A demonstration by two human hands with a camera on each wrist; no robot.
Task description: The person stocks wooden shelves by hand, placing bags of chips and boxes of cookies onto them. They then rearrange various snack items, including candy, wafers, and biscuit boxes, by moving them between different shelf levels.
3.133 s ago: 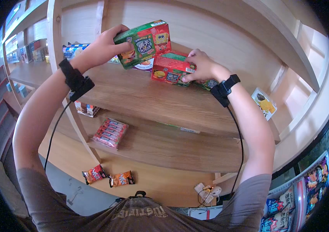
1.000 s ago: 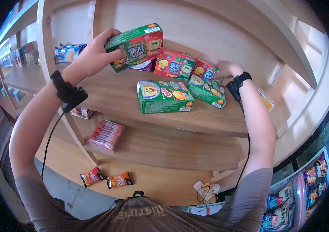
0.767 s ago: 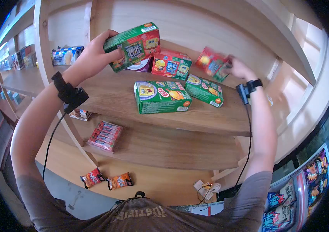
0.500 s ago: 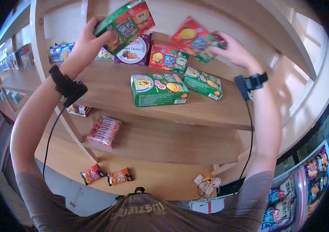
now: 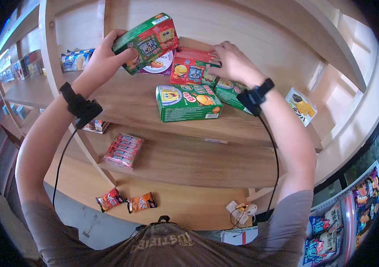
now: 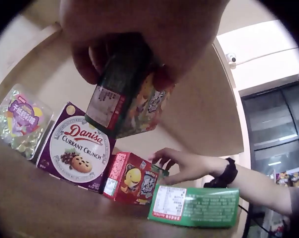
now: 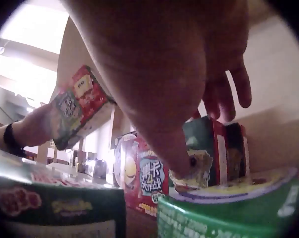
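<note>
My left hand (image 5: 105, 57) grips a green-and-red cartoon snack box (image 5: 147, 46) by its end, tilted above the shelf. Below it stands a purple Danisa cookie box (image 6: 76, 148). My right hand (image 5: 237, 66) holds a similar red-and-green snack box (image 7: 235, 144) at the back, thumb in front and fingers over the top. Another red-and-green box (image 5: 185, 70) stands right in front of it, one behind the other in the right wrist view. Two green boxes lie nearer: one green box (image 5: 188, 103) at the front, and a second green box (image 5: 228, 91) partly hidden under my right wrist.
A wooden shelf (image 5: 122, 104) carries the boxes, with an upright post (image 5: 49, 40) at left. A clear tub of candy (image 6: 21, 121) stands left of the cookie box. A yellow-and-white pack (image 5: 301, 107) is at right. Pink packs (image 5: 124, 150) lie one shelf lower.
My right hand lifted a red-and-green box from the right, swung it left, and brought it down behind the standing red box. My left hand keeps its box raised, now slightly lower.
</note>
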